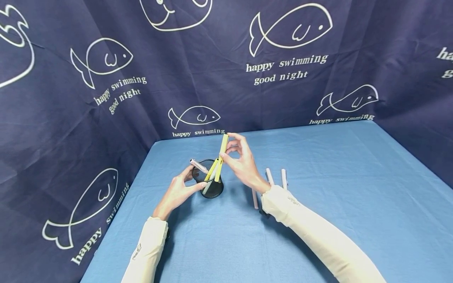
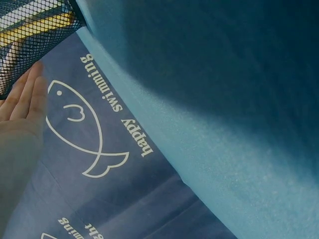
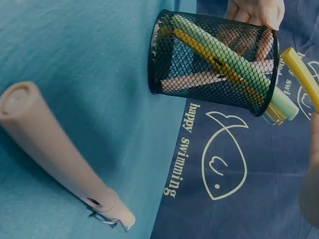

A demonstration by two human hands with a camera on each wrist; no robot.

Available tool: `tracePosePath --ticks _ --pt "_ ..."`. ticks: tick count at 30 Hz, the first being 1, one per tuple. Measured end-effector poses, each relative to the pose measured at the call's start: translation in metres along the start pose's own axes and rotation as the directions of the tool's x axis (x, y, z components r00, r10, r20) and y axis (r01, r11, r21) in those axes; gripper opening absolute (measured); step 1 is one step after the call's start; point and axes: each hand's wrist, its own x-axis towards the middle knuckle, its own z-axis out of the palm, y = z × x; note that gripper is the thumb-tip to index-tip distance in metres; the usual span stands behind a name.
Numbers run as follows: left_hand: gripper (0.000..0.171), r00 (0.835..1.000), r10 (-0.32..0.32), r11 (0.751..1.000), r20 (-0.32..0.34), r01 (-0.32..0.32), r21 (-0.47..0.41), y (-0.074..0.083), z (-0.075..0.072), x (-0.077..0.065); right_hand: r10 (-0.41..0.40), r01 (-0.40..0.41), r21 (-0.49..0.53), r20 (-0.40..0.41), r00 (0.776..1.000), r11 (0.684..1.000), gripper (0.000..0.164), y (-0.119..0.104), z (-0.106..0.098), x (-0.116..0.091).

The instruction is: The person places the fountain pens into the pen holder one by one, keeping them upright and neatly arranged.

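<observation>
A black mesh pen holder (image 1: 213, 192) stands on the blue table. My left hand (image 1: 178, 192) grips it near the rim, thumb on the near side and fingers on the far side. Inside lean a pink pen (image 1: 198, 166), a yellow pen (image 1: 212, 169) and a pale green pen (image 3: 219, 55). Above the rim's right side, my right hand (image 1: 244, 161) pinches another yellow pen (image 1: 224, 144) by thumb and fingers, held nearly upright. Only that pen's end (image 3: 301, 74) shows in the right wrist view, apart from the mesh.
Right of the holder, partly behind my right forearm, lie a pink pen (image 1: 255, 199) and two pale pens, one (image 1: 269, 177) beside the other (image 1: 284, 179). A dark blue curtain (image 1: 226, 90) with fish drawings hangs behind the table and along its sides.
</observation>
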Motion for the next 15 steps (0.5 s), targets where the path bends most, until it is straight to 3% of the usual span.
tracePosePath --ticks 9,15 --pt "0.081 1.0 0.02 1.0 -0.006 -0.02 -0.003 -0.002 0.001 0.001 -0.007 0.007 0.004 -0.006 1.0 1.0 0.059 -0.031 0.005 0.001" --pt "0.082 1.0 0.027 1.0 -0.008 -0.027 0.006 -0.003 0.0 0.001 -0.038 0.038 0.006 -0.025 0.999 0.999 0.059 -0.031 0.008 0.003"
